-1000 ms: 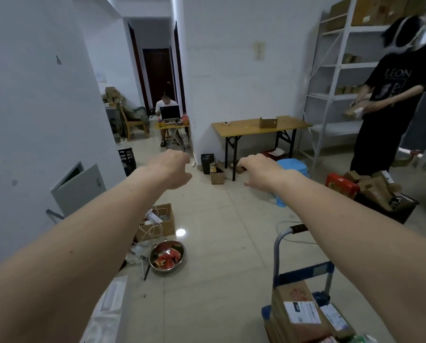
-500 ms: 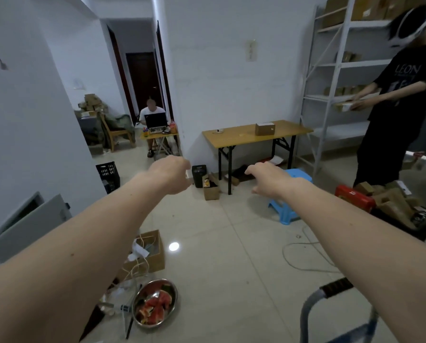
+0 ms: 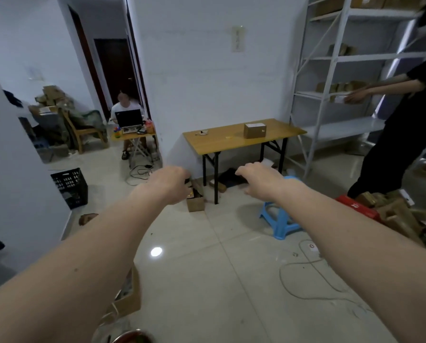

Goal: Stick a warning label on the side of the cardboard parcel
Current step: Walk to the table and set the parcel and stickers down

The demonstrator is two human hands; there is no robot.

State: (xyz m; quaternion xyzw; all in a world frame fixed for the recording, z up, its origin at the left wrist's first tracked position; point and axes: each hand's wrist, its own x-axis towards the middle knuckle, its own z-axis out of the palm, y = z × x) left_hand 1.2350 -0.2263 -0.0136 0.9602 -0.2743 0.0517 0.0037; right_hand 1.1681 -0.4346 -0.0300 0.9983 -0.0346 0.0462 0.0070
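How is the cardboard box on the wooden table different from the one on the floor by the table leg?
The cardboard box on the table is closed and carries a white label on top; the floor box is open, with contents showing. The table box sits in clear view; the left hand partly hides the floor box. Both are brown.

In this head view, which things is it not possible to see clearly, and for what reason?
- Left hand: seen from behind; its fingers are hidden, so holding a label cannot be told.
- Right hand: fingertips point away, partly hidden.
- Cardboard parcel on the wooden table: too far; its label text is unreadable.
- Small items on the table: too small to identify.
- Metal bowl: cut by the bottom edge.
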